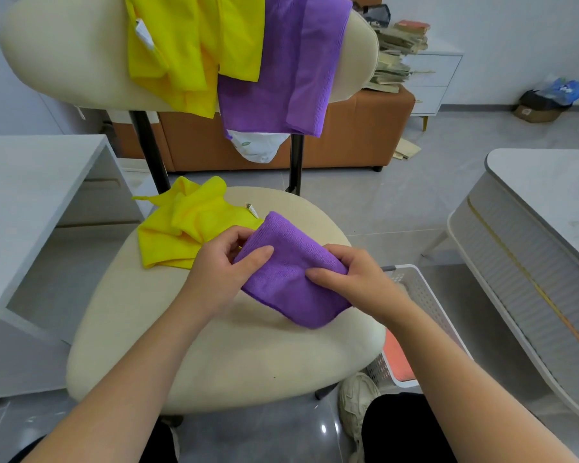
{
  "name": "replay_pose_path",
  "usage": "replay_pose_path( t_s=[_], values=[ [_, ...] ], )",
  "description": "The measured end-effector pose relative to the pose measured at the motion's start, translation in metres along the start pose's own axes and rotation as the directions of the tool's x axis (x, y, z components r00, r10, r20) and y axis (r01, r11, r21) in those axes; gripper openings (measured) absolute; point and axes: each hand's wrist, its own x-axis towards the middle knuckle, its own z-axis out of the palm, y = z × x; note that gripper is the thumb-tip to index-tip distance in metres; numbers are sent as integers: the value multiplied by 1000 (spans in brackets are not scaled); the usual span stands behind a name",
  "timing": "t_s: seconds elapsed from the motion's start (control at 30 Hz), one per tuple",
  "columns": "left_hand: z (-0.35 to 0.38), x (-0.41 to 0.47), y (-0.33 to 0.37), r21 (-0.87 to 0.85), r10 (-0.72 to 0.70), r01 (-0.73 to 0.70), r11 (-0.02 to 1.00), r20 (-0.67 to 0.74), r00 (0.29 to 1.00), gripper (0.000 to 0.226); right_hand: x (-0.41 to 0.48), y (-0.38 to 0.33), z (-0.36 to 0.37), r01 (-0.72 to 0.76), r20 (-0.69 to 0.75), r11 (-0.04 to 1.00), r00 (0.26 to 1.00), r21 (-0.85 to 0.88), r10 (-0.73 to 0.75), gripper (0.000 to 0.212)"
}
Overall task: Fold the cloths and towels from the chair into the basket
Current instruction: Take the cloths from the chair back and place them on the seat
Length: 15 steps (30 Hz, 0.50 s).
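Matt, fine-ribbed microfibre purple cloth (291,272); soft matt cream-upholstered chair seat (214,355); perforated white plastic basket (415,295); glossy floor tiles (281,436).

No text, brand or number can be read. A small white sewn label (144,34) is seen on the yellow cloth on the backrest (194,45), and a second label (252,210) on the yellow cloth on the seat (181,228); their print is too small. A blurred mark is carried by the cardboard box (535,112), unreadable.
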Motion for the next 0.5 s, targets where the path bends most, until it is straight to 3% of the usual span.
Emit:
replay_pose_path(
  t_s=[0.1,0.23,0.4,0.5],
  values=[
    [-3,2,3,-126,-59,50,991,-68,996,17,-1,-2,1,-72,-10,992,997,106,73,31],
    [-6,2,4,-287,-220,210,934,0,976,18,-1,-3,6,-134,30,979,991,155,131,31],
    [-7,1,13,-431,-335,286,856,-40,941,7,0,-3,10,-116,119,985,988,128,101,35],
    [-11,-1,15,-395,-358,348,850,51,932,5,3,-6,9,-35,94,982,995,185,18,42]
  ],
)
